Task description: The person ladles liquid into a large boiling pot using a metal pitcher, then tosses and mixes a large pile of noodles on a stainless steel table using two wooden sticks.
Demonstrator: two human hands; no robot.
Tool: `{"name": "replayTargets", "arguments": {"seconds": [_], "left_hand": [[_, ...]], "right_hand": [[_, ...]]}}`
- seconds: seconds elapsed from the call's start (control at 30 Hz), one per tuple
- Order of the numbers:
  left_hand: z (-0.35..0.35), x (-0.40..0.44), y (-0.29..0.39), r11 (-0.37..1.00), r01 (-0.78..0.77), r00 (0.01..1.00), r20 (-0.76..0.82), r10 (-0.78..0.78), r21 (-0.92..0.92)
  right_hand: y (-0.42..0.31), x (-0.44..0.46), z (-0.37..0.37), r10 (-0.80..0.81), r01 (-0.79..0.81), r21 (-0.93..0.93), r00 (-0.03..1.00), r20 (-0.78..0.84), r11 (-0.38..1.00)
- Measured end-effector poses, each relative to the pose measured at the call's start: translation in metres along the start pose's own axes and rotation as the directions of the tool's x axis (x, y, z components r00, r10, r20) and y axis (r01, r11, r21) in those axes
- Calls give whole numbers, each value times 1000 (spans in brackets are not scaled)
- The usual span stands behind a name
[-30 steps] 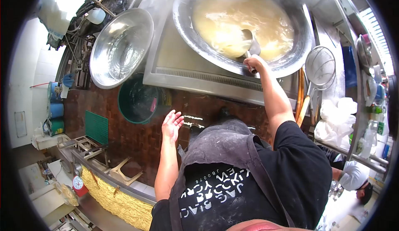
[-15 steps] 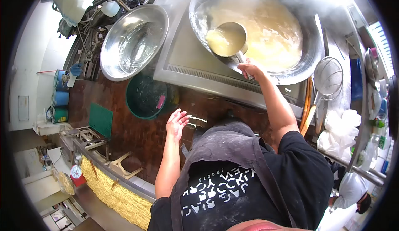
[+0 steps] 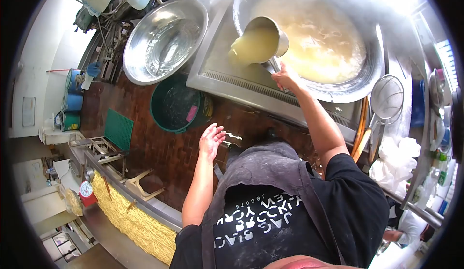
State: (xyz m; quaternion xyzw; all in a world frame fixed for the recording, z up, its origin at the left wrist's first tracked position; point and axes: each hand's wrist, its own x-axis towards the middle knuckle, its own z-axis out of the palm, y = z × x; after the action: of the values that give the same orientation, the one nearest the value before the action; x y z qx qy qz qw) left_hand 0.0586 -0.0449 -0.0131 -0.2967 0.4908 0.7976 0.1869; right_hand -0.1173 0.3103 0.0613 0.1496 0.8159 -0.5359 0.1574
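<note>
Ladle [image 3: 282, 44] tilted over the near left rim of the pot [image 3: 338, 93], cloudy liquid [image 3: 253, 48] apparently spilling off its lip. Right hand [image 3: 286, 77] curled tight around the handle [image 3: 273, 65]; with too steep a tilt or a wet grip, possible scalding splash onto the worktop [image 3: 215, 53] beside the pot. Left hand [image 3: 211, 141] empty, fingers loosely spread, apart from the pot on its near side. Over the pot's far side, steam [image 3: 343, 0], perhaps enough to cause a misjudged rim and a knock.
</note>
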Motion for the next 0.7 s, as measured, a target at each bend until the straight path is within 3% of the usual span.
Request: {"name": "replayTargets", "arguments": {"seconds": [0.27, 0.33, 0.43, 0.53, 0.6, 0.63, 0.67, 0.7], "left_hand": [[-4, 1, 0, 1000, -4, 1000, -8, 4, -14], [-5, 2, 0, 1000, -9, 1000, -7, 9, -18], [-5, 0, 0, 1000, -15, 1000, -10, 15, -22], [-4, 1, 0, 1000, -14, 1000, -21, 13, -20], [-3, 0, 0, 1000, -10, 1000, -20, 9, -20], [-1, -1, -1, 1000, -10, 1000, -21, 10, -27], [0, -1, -1, 999, -10, 1000, -19, 9, -33], [1, -1, -1, 999, -8, 1000, -17, 8, -39]], "right_hand": [[-5, 17, 16, 36, -7, -364, 997, 73, 931], [-5, 15, 25, -16, -5, -351, 998, -57, 936], [58, 53, 49, -432, 191, -688, 881, -195, 700], [44, 45, 49, -344, 180, -629, 927, -148, 756], [56, 46, 56, -411, 203, -686, 899, -153, 699], [77, 61, 65, -548, 146, -896, 827, -122, 419], [112, 91, 72, -694, -190, -959, 720, 11, -212], [148, 123, 82, -744, -664, -340, 628, 229, -666]]}}
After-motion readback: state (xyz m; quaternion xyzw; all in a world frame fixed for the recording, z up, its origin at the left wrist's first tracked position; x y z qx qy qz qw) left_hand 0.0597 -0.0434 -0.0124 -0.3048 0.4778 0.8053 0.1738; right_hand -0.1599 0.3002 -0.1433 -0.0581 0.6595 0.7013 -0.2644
